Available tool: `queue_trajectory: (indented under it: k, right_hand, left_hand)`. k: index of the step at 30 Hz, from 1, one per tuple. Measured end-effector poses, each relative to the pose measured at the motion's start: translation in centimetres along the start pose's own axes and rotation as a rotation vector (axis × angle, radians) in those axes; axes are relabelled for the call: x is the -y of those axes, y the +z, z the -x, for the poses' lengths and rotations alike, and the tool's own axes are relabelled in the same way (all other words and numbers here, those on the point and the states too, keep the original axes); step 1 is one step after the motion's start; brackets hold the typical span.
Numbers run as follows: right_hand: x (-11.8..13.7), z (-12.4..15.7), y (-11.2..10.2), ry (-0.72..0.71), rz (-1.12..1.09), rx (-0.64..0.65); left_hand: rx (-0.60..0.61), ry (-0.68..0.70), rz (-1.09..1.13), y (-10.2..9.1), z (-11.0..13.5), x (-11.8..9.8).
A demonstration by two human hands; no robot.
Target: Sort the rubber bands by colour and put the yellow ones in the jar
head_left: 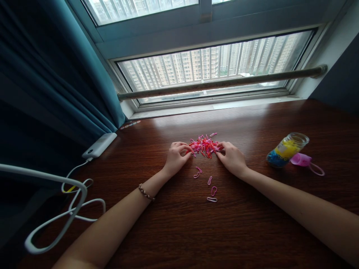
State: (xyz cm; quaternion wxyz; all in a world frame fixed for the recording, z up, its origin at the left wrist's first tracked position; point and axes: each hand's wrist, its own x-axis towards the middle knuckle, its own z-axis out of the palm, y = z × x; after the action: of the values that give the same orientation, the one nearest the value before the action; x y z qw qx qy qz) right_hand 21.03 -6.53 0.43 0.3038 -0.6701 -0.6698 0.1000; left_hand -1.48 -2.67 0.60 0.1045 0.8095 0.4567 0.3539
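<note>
A pile of small pink and red loops point(204, 145), shaped like plastic stitch markers, lies on the brown wooden table point(168, 231). My left hand point(177, 155) rests at the pile's left edge, thumb and fingers curled together on some loops. Across from it, my right hand point(231, 157) has its thumb and fingertips closed on loops at the right edge. The exact pieces between the fingertips are too small to make out. Nearer to me, several loose pink loops point(214, 191) are scattered, and another pink loop point(213, 134) lies just behind the pile.
At right, a tilted glass jar point(288, 149) holds blue and yellow pieces, beside a pink cap point(301, 159) with a ring. A white power bank point(99, 145) with white cable point(84, 194) lies left, near the blue curtain point(84, 74). A rail point(218, 85) crosses the window behind.
</note>
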Motion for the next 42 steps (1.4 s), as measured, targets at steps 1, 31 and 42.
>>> queue_trajectory:
  k: [1, 31, 42]
  right_hand:
    - [0.0, -0.1, 0.0, -0.009, 0.004, 0.008]
    - [-0.3, -0.5, 0.6, -0.106, -0.531, -0.177]
    - [0.1, -0.3, 0.2, -0.128, -0.56, -0.159]
  left_hand:
    - [0.01, -0.009, -0.022, 0.0, 0.0, 0.1]
    - [-0.058, -0.173, 0.261, 0.3, 0.3, 0.4]
    - [-0.053, -0.19, 0.324, 0.4, 0.3, 1.1]
